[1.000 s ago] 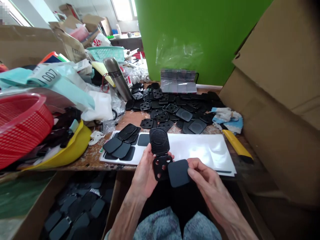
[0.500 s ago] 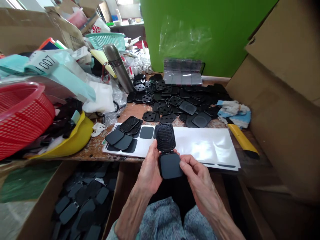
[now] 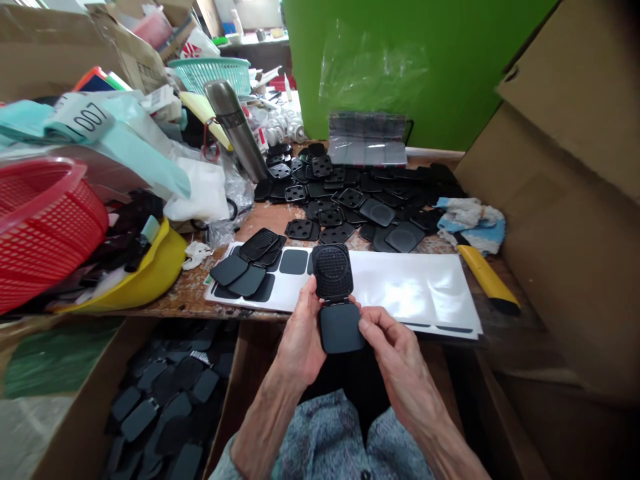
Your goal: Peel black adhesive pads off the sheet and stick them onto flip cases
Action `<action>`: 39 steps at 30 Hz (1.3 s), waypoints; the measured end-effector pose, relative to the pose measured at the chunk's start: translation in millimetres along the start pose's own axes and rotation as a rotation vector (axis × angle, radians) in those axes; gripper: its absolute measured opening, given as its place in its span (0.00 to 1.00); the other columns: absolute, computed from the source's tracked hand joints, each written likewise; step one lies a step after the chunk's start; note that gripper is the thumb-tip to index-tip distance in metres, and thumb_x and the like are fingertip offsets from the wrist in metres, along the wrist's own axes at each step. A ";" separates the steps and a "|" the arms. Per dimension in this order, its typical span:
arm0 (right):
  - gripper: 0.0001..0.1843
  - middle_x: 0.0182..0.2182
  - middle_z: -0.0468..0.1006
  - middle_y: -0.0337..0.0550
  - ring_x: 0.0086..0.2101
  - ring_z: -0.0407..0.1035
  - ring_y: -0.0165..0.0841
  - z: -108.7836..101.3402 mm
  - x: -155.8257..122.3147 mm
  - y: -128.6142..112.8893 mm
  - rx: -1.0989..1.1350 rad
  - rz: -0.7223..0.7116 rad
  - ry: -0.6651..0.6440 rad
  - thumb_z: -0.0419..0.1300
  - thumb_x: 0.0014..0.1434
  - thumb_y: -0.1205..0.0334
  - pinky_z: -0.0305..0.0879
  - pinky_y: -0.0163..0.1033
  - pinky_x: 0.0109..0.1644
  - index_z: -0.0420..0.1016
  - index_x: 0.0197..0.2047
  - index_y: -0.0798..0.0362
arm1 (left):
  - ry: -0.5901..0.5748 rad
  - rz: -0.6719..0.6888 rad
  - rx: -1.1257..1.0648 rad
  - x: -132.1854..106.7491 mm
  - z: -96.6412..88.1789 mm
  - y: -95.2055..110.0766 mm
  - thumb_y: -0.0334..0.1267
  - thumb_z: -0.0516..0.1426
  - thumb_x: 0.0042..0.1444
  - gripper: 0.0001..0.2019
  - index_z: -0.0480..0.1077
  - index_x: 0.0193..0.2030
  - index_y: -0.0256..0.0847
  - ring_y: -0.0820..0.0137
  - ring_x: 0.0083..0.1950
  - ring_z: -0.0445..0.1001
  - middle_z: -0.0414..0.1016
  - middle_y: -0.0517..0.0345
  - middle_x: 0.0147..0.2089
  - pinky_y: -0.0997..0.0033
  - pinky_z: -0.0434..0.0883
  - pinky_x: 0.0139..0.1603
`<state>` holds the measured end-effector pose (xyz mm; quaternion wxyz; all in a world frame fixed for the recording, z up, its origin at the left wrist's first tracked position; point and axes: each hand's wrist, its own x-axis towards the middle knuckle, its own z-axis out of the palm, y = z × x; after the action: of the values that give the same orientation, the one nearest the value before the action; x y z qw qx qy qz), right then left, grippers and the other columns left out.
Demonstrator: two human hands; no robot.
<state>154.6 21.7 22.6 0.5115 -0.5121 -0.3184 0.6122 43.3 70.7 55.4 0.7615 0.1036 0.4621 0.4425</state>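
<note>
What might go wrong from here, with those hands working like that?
The hinged black piece rests in the left hand, while the right hand only pinches its flap, so it might slip and drop. The yellow cutter lies near the edge of the table, where a stray elbow might knock it off.

Black pad (image 3: 333, 272) with a tiny grid; red holey basket (image 3: 50, 233) at nine o'clock; green wall (image 3: 410, 67) at one o'clock.
</note>
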 end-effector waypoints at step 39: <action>0.06 0.29 0.64 0.36 0.31 0.61 0.28 11.2 1.7 6.4 -0.432 -0.234 0.134 0.51 0.58 0.64 0.58 0.33 0.37 0.62 0.29 0.52 | -0.031 0.012 -0.057 1.5 -8.4 0.4 0.46 0.47 0.59 0.18 0.70 0.42 0.35 0.69 0.34 0.75 0.75 0.53 0.31 0.70 0.72 0.36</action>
<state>142.1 23.1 19.3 0.4777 -0.6086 -0.4642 0.4311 36.6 70.0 50.0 0.7686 0.0915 0.4368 0.4584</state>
